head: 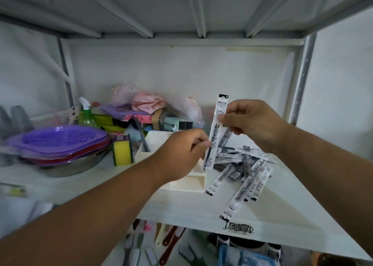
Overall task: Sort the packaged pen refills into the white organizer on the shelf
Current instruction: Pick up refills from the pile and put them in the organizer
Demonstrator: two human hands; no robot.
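white shelf (201,211) held the white organizer (193,182) beside a refill pile (242,169); left hand (181,152) and right hand (252,122) both pinched one upright refill packet (217,128) above the organizer's right edge.

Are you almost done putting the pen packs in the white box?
Not nearly. What is inside the white organizer can't be seen, since the left hand covers much of it. Right now both hands, left and right hand, pinch one refill pack upright above it. A whole pile of refill packs waits on the shelf beside the organizer.
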